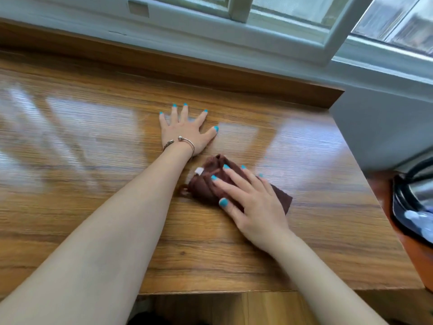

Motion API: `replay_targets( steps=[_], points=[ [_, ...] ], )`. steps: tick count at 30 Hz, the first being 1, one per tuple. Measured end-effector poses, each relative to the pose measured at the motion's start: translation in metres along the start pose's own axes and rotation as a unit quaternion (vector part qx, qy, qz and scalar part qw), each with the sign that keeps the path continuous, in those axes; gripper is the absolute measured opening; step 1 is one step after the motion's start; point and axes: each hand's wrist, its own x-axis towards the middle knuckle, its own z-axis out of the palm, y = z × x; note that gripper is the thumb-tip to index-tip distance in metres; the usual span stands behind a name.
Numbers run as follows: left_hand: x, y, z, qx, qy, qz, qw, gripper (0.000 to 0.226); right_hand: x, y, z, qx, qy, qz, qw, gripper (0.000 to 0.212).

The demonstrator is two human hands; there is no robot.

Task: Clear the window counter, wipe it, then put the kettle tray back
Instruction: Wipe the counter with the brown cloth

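Note:
A glossy wooden window counter [82,184] fills the view. My left hand [185,132] lies flat on it with fingers spread and a bracelet at the wrist, holding nothing. Just right and nearer, my right hand [255,207] presses down on a crumpled brown cloth [206,181], fingers spread over it. At the right edge an orange tray [417,259] shows partly, carrying a dark kettle [412,200] that is mostly cut off.
A low wooden upstand [210,73] runs along the back of the counter below a grey-white window frame [257,36]. A grey wall block [379,132] stands at the right. The counter's front edge [210,292] lies close to me.

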Motion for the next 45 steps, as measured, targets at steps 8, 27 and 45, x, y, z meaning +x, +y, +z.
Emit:
replay_targets(
  steps=[8, 27, 45],
  points=[
    [-0.002, -0.002, -0.004, -0.014, 0.022, 0.013, 1.0, 0.065, -0.001, 0.008, -0.005, 0.02, -0.053, -0.092, 0.994, 0.044],
    [-0.1, -0.005, 0.006, -0.001, 0.004, 0.071, 0.997, 0.052, -0.075, -0.021, 0.005, -0.026, -0.081, -0.255, 0.963, 0.044],
    [-0.097, -0.003, 0.01, 0.032, -0.019, 0.041, 0.998, 0.06, -0.11, 0.051, -0.012, -0.041, -0.07, -0.242, 0.967, 0.045]
  ],
)
